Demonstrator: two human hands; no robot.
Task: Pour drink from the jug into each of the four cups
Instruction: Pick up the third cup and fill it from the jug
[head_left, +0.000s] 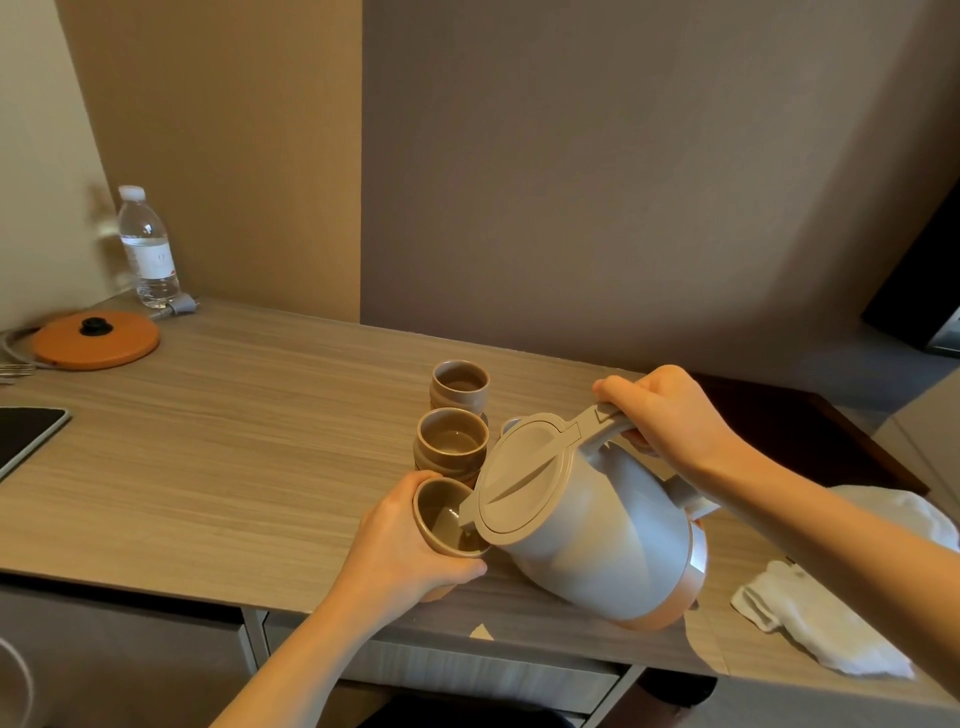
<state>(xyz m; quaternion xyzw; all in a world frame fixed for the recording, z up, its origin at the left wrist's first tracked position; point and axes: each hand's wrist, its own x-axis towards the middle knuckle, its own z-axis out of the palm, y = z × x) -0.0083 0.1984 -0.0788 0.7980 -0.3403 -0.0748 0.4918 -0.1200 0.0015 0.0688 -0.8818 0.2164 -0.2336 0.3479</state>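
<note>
Two hands are at work at the near edge of the desk (208, 467). Nearest to us, our left hand (410, 545) has its fingers wrapped closed around the near cup (447, 519), which it holds tilted so that the mouth faces the jug; we cannot tell whether the base of this cup rests on the desk. Just to the right, the jug (587, 535) is tipped to the left with its lid shut, its long axis running from the orange base at lower right up to the spout at upper left. The spout sits directly over the rim of the near cup, touching it or very nearly so. Our right hand (670, 415) is clenched on the jug handle at the upper right, thumb on top. We judge that pouring into the near cup is in progress or about to begin; no stream is clearly visible. The next move turns on one relation: the remaining cups lie farther away, beyond the spout and in line with one another, so the jug must travel away from us while the right hand keeps the spout leading. The middle cup (452, 441) stands just behind the near cup and appears to hold liquid. The far cup (460, 384) stands behind that. A fourth cup is not clearly visible and may be hidden by the jug. A white cloth (831, 623) lies to the right. A water bottle (148, 249) and an orange lid (93, 340) sit at far left.
</note>
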